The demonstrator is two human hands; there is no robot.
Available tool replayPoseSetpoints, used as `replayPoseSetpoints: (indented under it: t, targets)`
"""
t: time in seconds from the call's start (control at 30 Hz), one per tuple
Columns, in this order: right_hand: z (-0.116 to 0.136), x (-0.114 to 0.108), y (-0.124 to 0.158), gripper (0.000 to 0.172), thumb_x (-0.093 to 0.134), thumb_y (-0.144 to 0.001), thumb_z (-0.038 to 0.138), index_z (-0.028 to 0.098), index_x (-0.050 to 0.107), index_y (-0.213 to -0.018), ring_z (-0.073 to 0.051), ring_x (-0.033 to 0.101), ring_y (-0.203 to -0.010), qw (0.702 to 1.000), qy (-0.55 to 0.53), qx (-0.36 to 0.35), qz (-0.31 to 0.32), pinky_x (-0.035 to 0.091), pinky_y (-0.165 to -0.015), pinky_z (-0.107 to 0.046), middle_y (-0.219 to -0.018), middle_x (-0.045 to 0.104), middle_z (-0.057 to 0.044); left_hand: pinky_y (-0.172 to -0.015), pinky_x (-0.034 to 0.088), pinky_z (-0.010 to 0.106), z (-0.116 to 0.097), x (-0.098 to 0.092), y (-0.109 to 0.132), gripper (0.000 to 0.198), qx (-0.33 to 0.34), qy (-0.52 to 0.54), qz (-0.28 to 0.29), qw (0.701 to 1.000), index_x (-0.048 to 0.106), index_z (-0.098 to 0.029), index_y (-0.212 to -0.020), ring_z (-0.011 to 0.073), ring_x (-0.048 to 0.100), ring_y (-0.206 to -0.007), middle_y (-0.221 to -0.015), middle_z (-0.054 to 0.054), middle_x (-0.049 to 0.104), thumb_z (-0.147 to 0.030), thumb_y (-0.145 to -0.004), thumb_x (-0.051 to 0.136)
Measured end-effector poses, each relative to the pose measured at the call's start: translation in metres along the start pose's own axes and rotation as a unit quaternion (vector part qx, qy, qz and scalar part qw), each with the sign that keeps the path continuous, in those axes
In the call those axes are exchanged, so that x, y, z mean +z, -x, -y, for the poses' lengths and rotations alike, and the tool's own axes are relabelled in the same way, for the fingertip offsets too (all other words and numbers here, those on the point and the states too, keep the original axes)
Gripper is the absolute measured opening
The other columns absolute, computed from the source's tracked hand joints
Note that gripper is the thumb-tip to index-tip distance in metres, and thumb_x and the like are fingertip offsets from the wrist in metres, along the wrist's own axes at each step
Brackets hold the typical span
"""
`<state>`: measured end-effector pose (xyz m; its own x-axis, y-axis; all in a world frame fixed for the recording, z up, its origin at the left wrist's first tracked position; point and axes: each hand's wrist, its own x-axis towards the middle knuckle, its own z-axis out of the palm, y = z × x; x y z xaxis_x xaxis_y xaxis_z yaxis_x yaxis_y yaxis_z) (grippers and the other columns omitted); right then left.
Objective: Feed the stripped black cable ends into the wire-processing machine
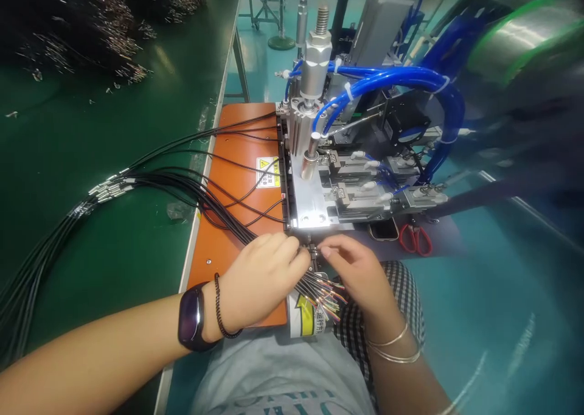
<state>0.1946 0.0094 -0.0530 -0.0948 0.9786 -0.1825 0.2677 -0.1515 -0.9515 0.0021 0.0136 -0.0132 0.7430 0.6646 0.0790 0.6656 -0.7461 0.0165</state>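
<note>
Near the front end of the machine (310, 202), the left hand (264, 263) is clamped around black cables (228, 217), hiding their middle; left of the machine they run out of view. The right hand (358, 269) has its fingertips at the machine's front end; I cannot tell whether they pinch anything. The cables are thin, their ends splaying into coloured wires (326, 296).

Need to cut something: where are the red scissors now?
In the head view, the red scissors lie right of centre, just right of the phone and beyond the right hand.
</note>
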Motion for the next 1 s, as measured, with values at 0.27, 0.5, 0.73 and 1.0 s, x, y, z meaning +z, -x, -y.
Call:
replayPoseSetpoints:
  t: [0.27,0.5,0.73,1.0]
  targets:
    - [-0.005,0.008,0.001,0.014,0.049,-0.085,0.028,0.019,0.054,-0.076,-0.011,0.043,-0.061,0.996,0.077,0.023,-0.030,0.032,-0.055,-0.022,-0.067,0.050,0.004,-0.058,0.047,0.035,-0.004,-0.004,-0.002,0.017,-0.016,0.005,0.059,0.998,0.052,-0.013,-0.096,0.0211,0.051,-0.072,-0.082,0.006,0.052,-0.009,-0.084,0.041]
    - [-0.005,0.011,0.001,0.018,0.046,-0.088,0.032,0.020,0.053,-0.078,-0.013,0.045,-0.063,0.993,0.108,0.012,-0.035,0.033,-0.056,-0.023,-0.068,0.050,0.003,-0.060,0.046,0.034,-0.008,-0.004,0.001,0.012,-0.027,-0.003,0.045,0.999,0.054,-0.014,-0.087,0.0215,0.052,-0.076,-0.084,0.007,0.054,-0.010,-0.084,0.043]
    - [-0.011,0.010,0.000,0.016,0.056,-0.084,0.034,0.018,0.056,-0.084,-0.013,0.046,-0.059,0.998,-0.009,0.053,-0.043,0.038,-0.055,-0.023,-0.065,0.048,0.003,-0.070,0.046,0.039,-0.019,-0.010,0.011,0.027,-0.050,-0.065,0.033,0.996,0.060,-0.005,-0.104,0.0256,0.056,-0.081,-0.088,0.013,0.061,-0.010,-0.081,0.046]
    - [-0.012,-0.005,0.005,0.011,0.053,-0.090,0.024,0.021,0.063,-0.089,-0.017,0.055,-0.082,0.974,0.181,-0.139,-0.008,0.042,-0.073,-0.027,-0.085,0.061,-0.002,-0.061,0.047,0.036,-0.015,-0.014,0.009,0.029,-0.066,-0.017,0.055,0.996,0.058,-0.008,-0.104,0.0232,0.058,-0.070,-0.079,0.008,0.061,-0.009,-0.078,0.047]
